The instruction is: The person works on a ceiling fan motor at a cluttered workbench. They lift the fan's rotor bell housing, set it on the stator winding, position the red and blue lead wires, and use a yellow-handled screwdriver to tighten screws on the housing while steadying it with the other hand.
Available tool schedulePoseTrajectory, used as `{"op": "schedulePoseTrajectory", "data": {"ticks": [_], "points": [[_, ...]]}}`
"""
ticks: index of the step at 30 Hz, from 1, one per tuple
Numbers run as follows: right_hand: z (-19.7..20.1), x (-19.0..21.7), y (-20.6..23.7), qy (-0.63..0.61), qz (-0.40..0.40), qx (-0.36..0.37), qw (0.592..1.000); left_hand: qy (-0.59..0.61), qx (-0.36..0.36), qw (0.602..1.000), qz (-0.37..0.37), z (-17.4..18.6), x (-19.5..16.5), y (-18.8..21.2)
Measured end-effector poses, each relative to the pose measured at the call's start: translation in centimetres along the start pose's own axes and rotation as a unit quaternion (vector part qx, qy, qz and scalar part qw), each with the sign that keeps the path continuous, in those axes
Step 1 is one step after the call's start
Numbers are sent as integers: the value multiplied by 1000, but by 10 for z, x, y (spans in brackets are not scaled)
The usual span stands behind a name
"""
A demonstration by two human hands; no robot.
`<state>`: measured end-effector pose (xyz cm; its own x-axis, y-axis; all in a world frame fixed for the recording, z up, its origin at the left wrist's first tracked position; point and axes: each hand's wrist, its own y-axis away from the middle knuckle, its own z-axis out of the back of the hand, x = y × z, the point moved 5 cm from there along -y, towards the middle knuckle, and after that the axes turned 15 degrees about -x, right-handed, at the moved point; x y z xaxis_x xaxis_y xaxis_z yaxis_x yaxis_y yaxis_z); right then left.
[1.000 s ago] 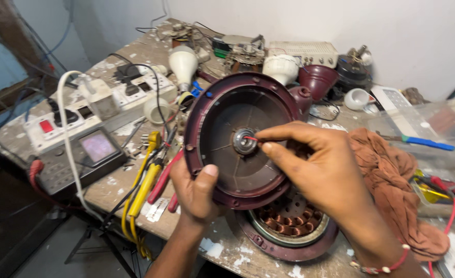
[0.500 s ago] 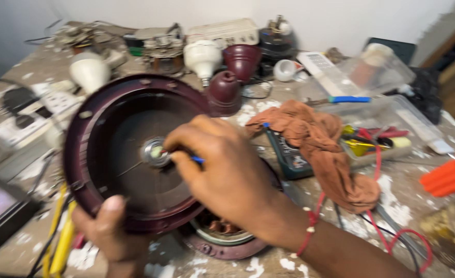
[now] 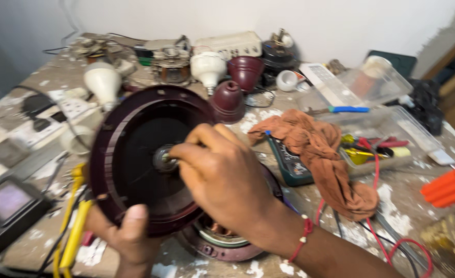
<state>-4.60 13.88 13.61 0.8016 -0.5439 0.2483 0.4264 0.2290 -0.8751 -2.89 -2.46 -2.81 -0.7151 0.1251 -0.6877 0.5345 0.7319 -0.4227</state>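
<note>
The left hand [image 3: 127, 234] is gripping one maroon cover [image 3: 145, 159] by its rim; the right hand [image 3: 227, 180] is pinching its hub [image 3: 163, 158]. Two bulbs [image 3: 103, 82] are lying on the table [image 3: 408, 206].

one view only, from the person's head, looking steeply down and forward over the cluttered table [image 3: 413, 206] toward the white wall [image 3: 341, 20] at the far edge. it sits close: the left hand [image 3: 127, 234] and right hand [image 3: 227, 180] fill the lower middle, forearms running out at the bottom edge. the picture is slightly blurred.
</note>
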Motion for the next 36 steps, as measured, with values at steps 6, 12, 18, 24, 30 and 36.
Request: {"op": "schedulePoseTrajectory", "data": {"ticks": [6,12,18,24,30,36], "points": [[-4,-1,-5,-26,-38,-20,999,-127,75,972,-181,-18,-29,-10],[-7,5,-6,-2,-25,-10,1000,-168,80,939,-289,-43,-70,-17],[-2,7,3,-13,-21,-19,1000,-191,78,918,-339,-50,-83,-13],[5,6,12,-45,-59,-57,996,-204,97,888,-400,-57,-92,-5],[21,9,18,-61,-50,-90,993,-236,156,824,-490,-68,-105,0],[32,-2,17,-97,-132,-80,983,-245,166,812,-503,-77,-115,4]]}}
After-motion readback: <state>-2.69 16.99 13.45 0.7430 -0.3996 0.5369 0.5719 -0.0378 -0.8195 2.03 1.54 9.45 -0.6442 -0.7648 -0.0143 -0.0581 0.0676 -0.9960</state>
